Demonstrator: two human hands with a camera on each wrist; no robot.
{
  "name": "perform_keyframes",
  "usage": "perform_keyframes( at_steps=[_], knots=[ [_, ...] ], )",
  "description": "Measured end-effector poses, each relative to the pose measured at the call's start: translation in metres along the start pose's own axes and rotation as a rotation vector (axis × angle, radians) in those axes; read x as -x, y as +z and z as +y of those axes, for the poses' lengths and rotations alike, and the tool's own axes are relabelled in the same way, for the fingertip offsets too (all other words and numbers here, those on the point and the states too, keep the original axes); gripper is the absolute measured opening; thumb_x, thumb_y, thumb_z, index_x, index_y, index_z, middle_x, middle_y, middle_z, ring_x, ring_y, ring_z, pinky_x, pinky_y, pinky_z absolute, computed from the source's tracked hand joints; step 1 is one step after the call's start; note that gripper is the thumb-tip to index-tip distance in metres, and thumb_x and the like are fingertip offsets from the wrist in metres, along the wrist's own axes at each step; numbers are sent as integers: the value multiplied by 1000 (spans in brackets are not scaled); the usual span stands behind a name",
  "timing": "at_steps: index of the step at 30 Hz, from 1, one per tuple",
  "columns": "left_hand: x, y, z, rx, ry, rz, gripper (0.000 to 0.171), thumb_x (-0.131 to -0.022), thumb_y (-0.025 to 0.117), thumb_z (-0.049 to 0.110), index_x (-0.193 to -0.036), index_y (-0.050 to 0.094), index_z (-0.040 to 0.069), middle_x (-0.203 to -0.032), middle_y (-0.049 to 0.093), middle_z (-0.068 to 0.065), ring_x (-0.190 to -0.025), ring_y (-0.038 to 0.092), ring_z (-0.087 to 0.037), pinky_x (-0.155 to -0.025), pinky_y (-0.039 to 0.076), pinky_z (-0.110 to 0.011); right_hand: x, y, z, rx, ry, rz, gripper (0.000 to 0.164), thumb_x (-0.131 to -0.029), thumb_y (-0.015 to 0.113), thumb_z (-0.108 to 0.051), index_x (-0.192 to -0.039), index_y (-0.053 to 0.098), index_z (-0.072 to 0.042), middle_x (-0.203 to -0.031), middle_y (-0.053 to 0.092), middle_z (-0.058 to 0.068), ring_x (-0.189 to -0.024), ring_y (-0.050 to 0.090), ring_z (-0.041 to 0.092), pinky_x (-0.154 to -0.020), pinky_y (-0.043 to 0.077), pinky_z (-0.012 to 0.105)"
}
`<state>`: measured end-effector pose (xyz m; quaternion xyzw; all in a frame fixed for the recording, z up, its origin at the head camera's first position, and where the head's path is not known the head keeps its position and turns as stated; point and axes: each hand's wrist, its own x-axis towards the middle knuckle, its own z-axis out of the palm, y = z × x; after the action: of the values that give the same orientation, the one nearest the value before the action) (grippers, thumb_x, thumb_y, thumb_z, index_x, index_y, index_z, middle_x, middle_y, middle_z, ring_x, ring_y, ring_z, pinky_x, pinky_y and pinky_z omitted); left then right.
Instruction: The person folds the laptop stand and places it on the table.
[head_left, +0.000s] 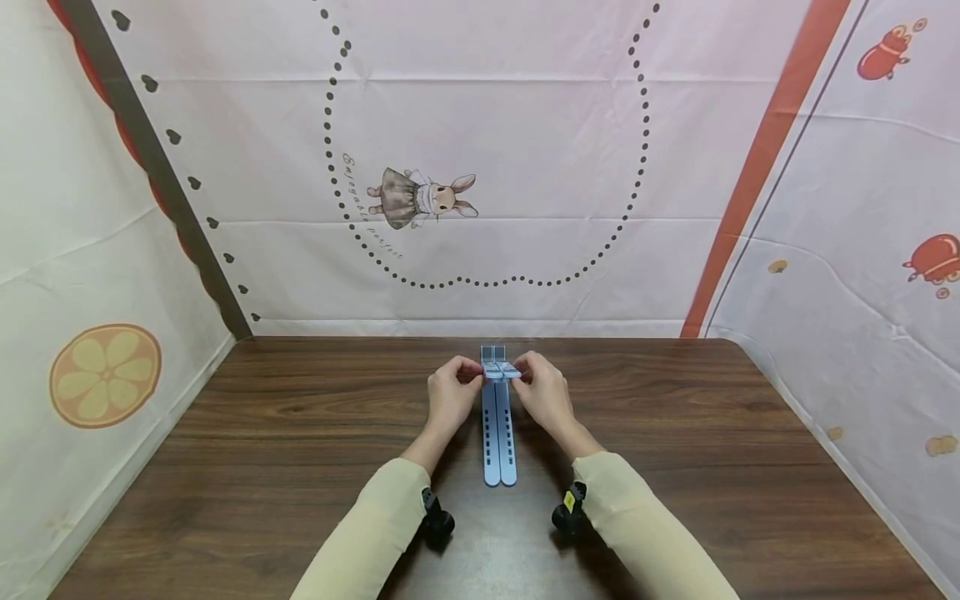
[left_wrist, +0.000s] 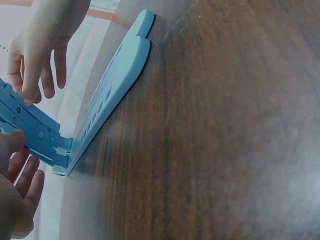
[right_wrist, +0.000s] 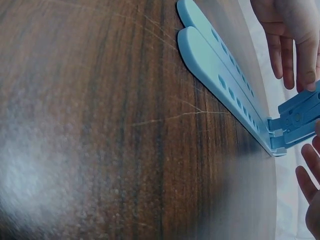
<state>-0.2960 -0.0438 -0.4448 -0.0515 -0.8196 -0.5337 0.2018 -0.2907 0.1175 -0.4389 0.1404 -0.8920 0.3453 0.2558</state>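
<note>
A light-blue folding stand [head_left: 499, 433] lies on the table with its two long slotted legs [right_wrist: 215, 65] side by side, rounded ends toward me. From the hinge at its far end, a raised upper section [left_wrist: 37, 130] stands up at an angle. My left hand [head_left: 452, 392] pinches the left edge of that raised part between thumb and fingers. On the opposite edge, my right hand [head_left: 545, 393] pinches it likewise. In the left wrist view the left thumb lies across the section's face, the other fingers spread beneath.
The brown wood-grain table [head_left: 315, 433] extends to both sides of the stand. Behind it hangs a printed pale cloth [head_left: 525, 167], with more cloth at left and right. Black wrist cameras [head_left: 437, 523] hang under both sleeves, close over the tabletop.
</note>
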Motion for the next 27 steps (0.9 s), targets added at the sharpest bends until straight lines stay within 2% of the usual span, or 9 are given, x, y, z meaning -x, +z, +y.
perform_keyframes(
  at_steps=[5, 12, 19, 27],
  knots=[
    [0, 0, 1, 20, 20, -6, 16, -76, 71, 1, -90, 69, 8, -81, 70, -2, -72, 65, -12, -65, 53, -23, -1, -1, 0, -21, -27, -11, 24, -79, 67, -2, -100, 62, -11, -95, 63, 2, -80, 65, 12, -67, 54, 25],
    [0, -2, 4, 0, 62, -14, 17, -77, 71, 3, -90, 72, 12, -82, 71, -2, -73, 66, -12, -65, 54, -24, -2, -3, 0, -5, -72, -3, 18, -80, 68, -4, -95, 64, -12, -92, 65, 1, -79, 65, 12, -66, 54, 26],
    [-1, -2, 6, -14, 45, -21, 15, -77, 71, 3, -89, 72, 12, -85, 71, -2, -76, 67, -14, -67, 54, -23, -3, -4, 0, -1, -93, 16, 15, -79, 70, -6, -92, 65, -13, -90, 67, 0, -76, 66, 12, -64, 54, 27],
    [-3, -4, 5, -32, 45, -37, 15, -77, 70, 2, -89, 72, 11, -86, 70, -3, -77, 66, -15, -65, 54, -24, -4, -5, 0, -7, -52, -19, 15, -80, 69, -7, -92, 65, -15, -91, 67, 1, -77, 66, 16, -65, 53, 30]
  ],
)
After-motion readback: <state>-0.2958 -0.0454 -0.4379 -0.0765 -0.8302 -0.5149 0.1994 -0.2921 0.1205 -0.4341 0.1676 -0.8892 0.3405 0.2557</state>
